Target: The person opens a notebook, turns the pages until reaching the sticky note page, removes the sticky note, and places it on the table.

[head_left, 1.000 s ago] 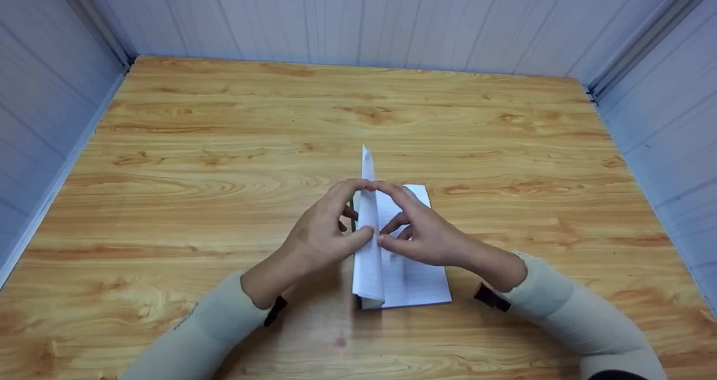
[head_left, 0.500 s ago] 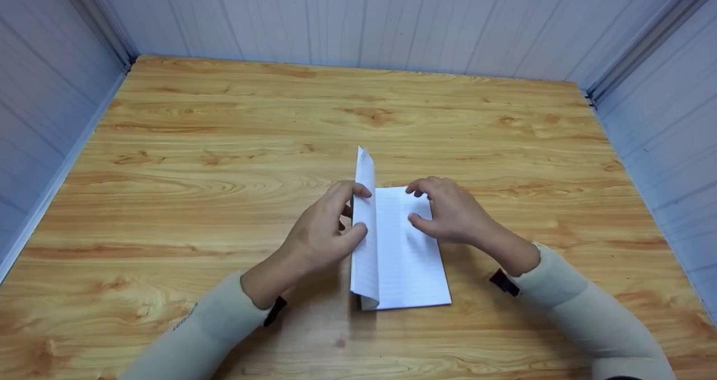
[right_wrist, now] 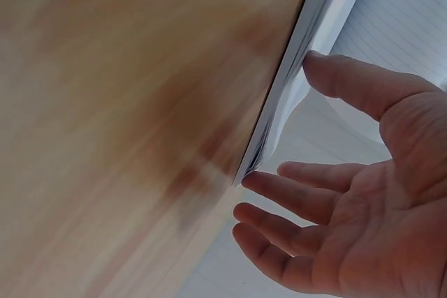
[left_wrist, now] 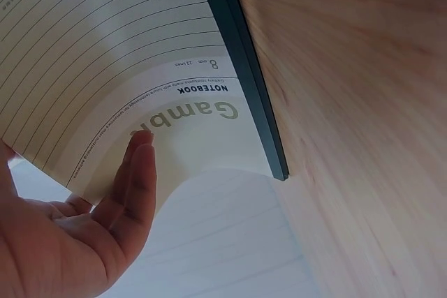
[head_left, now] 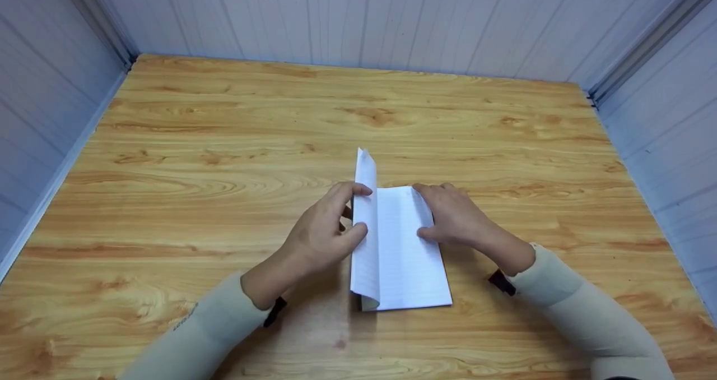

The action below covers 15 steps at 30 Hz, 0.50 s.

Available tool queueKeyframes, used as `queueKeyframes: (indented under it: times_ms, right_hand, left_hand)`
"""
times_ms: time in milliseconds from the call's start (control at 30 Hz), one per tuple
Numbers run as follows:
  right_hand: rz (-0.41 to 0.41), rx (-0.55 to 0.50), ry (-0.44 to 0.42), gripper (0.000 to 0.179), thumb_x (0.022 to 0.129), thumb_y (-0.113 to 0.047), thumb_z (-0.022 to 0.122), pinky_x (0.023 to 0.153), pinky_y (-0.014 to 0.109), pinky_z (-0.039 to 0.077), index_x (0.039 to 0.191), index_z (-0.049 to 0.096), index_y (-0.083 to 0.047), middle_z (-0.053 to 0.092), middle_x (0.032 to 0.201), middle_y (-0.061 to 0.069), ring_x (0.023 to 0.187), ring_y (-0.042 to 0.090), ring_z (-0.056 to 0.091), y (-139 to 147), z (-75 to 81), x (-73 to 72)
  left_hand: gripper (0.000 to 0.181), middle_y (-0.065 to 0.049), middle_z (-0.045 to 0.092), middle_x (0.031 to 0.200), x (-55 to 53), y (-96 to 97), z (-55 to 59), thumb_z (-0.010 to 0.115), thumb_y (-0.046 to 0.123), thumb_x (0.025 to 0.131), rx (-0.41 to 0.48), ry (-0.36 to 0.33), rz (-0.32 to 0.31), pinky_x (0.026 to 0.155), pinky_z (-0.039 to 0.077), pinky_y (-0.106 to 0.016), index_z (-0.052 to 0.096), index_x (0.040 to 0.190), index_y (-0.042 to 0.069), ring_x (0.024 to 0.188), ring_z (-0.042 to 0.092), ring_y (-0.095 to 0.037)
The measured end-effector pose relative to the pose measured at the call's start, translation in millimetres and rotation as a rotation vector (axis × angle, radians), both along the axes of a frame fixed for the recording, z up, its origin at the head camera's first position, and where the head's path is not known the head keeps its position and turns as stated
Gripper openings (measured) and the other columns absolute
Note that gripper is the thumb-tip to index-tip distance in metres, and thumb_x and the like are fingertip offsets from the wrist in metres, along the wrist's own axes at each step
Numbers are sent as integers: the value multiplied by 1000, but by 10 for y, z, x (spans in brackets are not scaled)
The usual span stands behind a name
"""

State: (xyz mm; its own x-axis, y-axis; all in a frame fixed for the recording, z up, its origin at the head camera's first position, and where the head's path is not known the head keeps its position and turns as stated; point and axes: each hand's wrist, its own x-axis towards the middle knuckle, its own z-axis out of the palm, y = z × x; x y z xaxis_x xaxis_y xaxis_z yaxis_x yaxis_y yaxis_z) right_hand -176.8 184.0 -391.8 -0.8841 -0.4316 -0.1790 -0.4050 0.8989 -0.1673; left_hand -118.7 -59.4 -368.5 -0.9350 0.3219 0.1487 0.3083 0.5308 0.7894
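A notebook with lined white pages lies on the table, open, its right-hand page flat. My left hand holds a raised sheaf of pages upright at the notebook's left side, thumb and index finger on the near face, other fingers behind. The left wrist view shows the printed back of these pages, the left fingers against it, and a dark green cover edge. My right hand rests at the right page's edge; in the right wrist view its thumb touches the page edge and a fingertip meets the corner.
The notebook stands on a wood-grain table. Pale panelled walls close in the back and both sides. Dark straps sit at both wrists below light sleeves.
The right hand has left the raised pages beside the left hand and moved right, down to the right page's edge. The left hand still holds the sheaf, which leans slightly more left.
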Motion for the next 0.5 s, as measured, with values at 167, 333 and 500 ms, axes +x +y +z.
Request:
queueKeyframes:
  times_ms: [167,333,500]
  right_hand:
    - [-5,-32,-9,82,65,-33,71,95,47,31,133,33,-6,47,126,14,116,31,40,-11,-3,-7]
    - [-11,-86,-16,83,63,-29,74,92,46,33,132,33,-8,45,125,13,112,30,39,-12,-22,-15]
    - [-13,-101,-13,82,62,-29,75,91,44,34,131,36,-9,46,122,13,109,29,40,-13,-35,-19]
  left_hand:
    - [44,16,47,108,-12,0,-6,49,19,73,24,4,-6,63,49,-24,44,116,27,79,54,-3]
    - [44,15,48,105,-14,-1,-7,48,18,72,26,9,-8,62,49,-24,44,116,26,76,53,-2]
    - [44,15,48,106,-13,-5,-10,48,19,73,27,6,-8,63,48,-24,44,116,26,76,54,-3]
